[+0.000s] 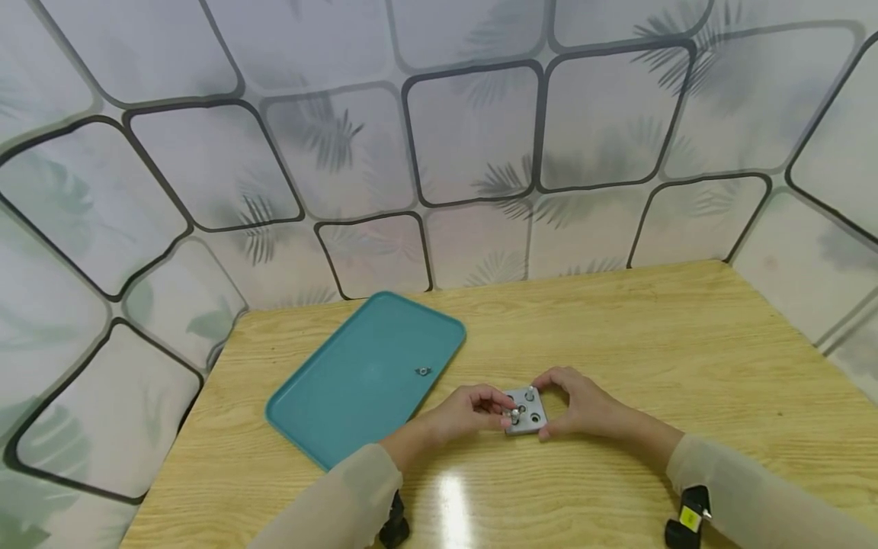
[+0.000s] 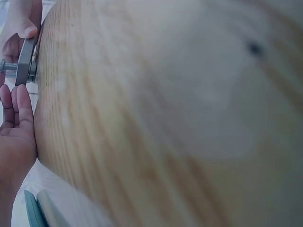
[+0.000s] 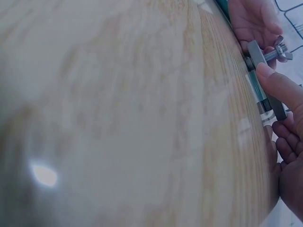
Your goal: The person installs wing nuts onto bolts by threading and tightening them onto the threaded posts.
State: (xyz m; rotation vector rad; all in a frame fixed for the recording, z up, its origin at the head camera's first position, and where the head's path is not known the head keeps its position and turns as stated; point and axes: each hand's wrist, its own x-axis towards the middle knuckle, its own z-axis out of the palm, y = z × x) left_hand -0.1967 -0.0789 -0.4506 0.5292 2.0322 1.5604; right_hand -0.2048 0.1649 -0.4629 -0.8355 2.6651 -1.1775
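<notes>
A small grey metal plate point(image 1: 527, 424) with several holes lies between my hands near the middle of the table. My right hand point(image 1: 581, 404) grips its right side, thumb at the near edge and fingers at the far edge. At the plate's near left corner, my left hand point(image 1: 466, 412) has its thumb and fingertips around a wing nut point(image 3: 284, 53) on an upright bolt point(image 3: 270, 55). Another bolt point(image 1: 530, 392) stands at the far right corner without a visible nut. In the left wrist view, other left-hand fingers point(image 2: 23, 106) touch the plate's edge.
A teal tray point(image 1: 343, 389) lies left of the hands, with one loose wing nut point(image 1: 423, 371) near its right side. The wooden table point(image 1: 617, 328) extends to a patterned fabric wall point(image 1: 473, 145) at the back and sides.
</notes>
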